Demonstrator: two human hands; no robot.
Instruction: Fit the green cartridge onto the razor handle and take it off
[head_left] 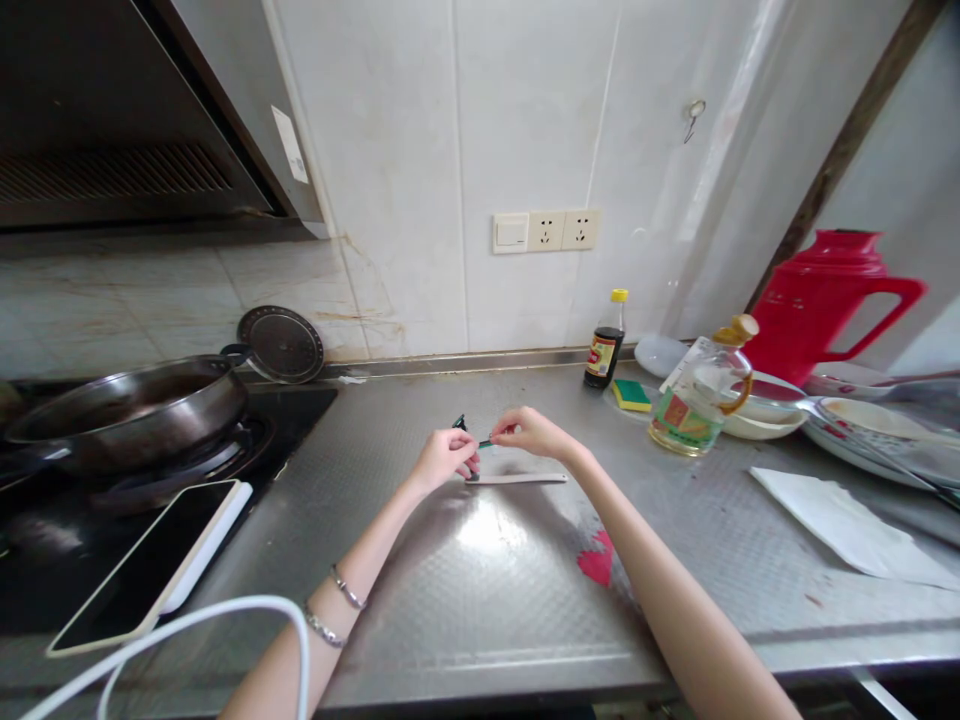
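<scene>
**Green strip (485, 443) pinched over steel counter (450, 640)**

At the centre of the frame, the right hand (531, 432) pinches the strip's end, while the left hand (441, 460) curls closed around a dark object (460, 423), partly hidden. Just below them, a pale bar (521, 479) lies on the counter.

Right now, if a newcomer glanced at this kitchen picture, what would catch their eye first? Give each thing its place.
Probably the big red flask at the right, beyond the glass bottle. Next, the person's left hand and right hand close together over the middle of the steel counter, a thin green piece between them. At the left, a large metal pan sits on the black stove.
</scene>
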